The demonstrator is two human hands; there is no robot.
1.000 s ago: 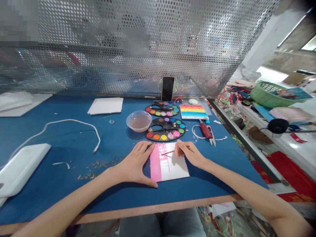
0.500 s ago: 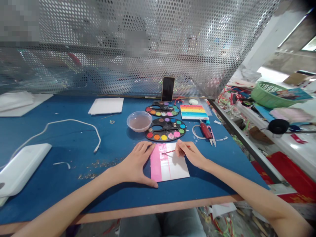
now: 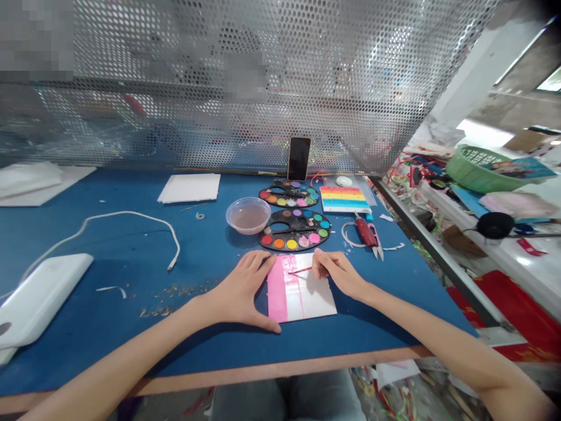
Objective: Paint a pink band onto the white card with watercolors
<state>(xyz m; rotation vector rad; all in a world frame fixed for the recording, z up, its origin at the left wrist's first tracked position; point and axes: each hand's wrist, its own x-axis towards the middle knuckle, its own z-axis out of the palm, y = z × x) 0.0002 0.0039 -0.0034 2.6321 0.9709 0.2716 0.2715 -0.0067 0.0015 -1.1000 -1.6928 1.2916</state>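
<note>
Pink-and-white flat rectangular panel (image 3: 307,298), lying on the blue tabletop (image 3: 350,339) under a thin red paintbrush (image 3: 301,270) pinched in the right hand (image 3: 336,272), seems light, stiff, slick where pink, best held by its edges, the left hand (image 3: 240,289) spread wide at its pink side.

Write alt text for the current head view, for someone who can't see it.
A right hand holds a thin brush to a white board part-painted pink; the left hand spreads along its left edge. Beyond are two paint palettes and a bowl of cloudy liquid.
</note>
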